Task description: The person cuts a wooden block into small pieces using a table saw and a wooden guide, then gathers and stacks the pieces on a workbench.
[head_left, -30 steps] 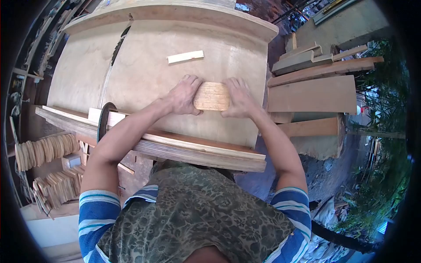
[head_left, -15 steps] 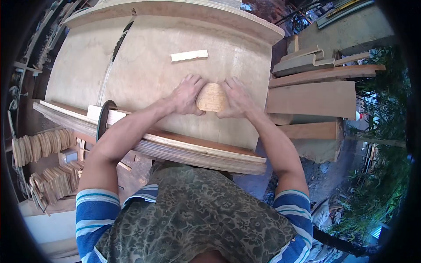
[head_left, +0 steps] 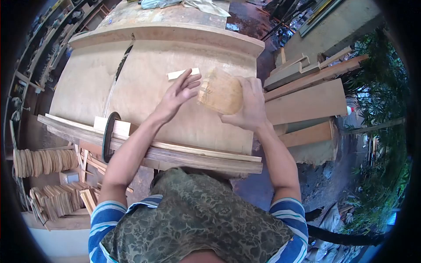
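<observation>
A light-brown wooden block with a rounded end [head_left: 222, 91] is gripped by my right hand [head_left: 251, 103] at its right side, above the plywood saw table [head_left: 149, 57]. The block is tilted and slightly blurred, with marks on its left face. My left hand [head_left: 179, 94] is off the block, just to its left, fingers stretched and apart, holding nothing. Behind my left fingers lies a small pale wood strip [head_left: 189, 72], partly covered by them.
A saw blade [head_left: 123, 61] rises through a slot at the table's left. A clamp [head_left: 109, 136] grips the front fence [head_left: 197, 158]. Planks [head_left: 307, 103] lie at the right; stacked wooden pieces [head_left: 57, 199] stand at lower left. A raised board [head_left: 175, 36] borders the back.
My left hand has let go of the block and moved left. My right hand has turned and tilted the block. The view has shifted, showing more beyond the table's far edge.
</observation>
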The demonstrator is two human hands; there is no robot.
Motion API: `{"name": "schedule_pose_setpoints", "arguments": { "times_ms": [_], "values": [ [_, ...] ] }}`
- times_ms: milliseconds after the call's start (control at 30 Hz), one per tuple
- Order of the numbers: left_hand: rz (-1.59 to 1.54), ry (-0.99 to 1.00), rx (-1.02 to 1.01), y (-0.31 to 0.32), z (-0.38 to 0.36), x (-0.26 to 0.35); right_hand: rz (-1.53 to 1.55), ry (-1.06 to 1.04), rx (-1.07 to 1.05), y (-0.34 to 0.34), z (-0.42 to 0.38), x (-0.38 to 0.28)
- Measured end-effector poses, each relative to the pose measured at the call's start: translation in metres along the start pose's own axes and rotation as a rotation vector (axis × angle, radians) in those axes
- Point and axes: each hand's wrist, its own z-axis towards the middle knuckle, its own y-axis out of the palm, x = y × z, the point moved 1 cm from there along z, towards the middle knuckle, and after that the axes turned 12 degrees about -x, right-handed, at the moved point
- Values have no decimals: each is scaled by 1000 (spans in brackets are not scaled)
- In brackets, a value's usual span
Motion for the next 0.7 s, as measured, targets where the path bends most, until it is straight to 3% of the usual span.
{"name": "schedule_pose_setpoints", "arguments": {
  "times_ms": [67, 200, 233, 300, 567, 633, 700],
  "values": [
    [-229, 72, 11, 8, -4, 10, 70, -13, 66, -7, -6, -15],
    [-28, 129, -219, 41, -17, 47, 503, -21, 2, 14, -17, -33],
    [-26, 129, -214, 48, -19, 49, 686, -15, -52, 21, -19, -35],
    [-4, 58, -168, 58, -23, 50, 749, -22, -52, 33, -24, -34],
    [185, 145, 14, 91, -47, 56, 1067, -156, -71, 52, -38, -30],
    [229, 162, 43, 91, -49, 58, 1222, -86, -190, 51, -37, -29],
    [752, 198, 61, 90, -53, 56, 1083, -59, -252, 56, -42, -22]
  ]
}}
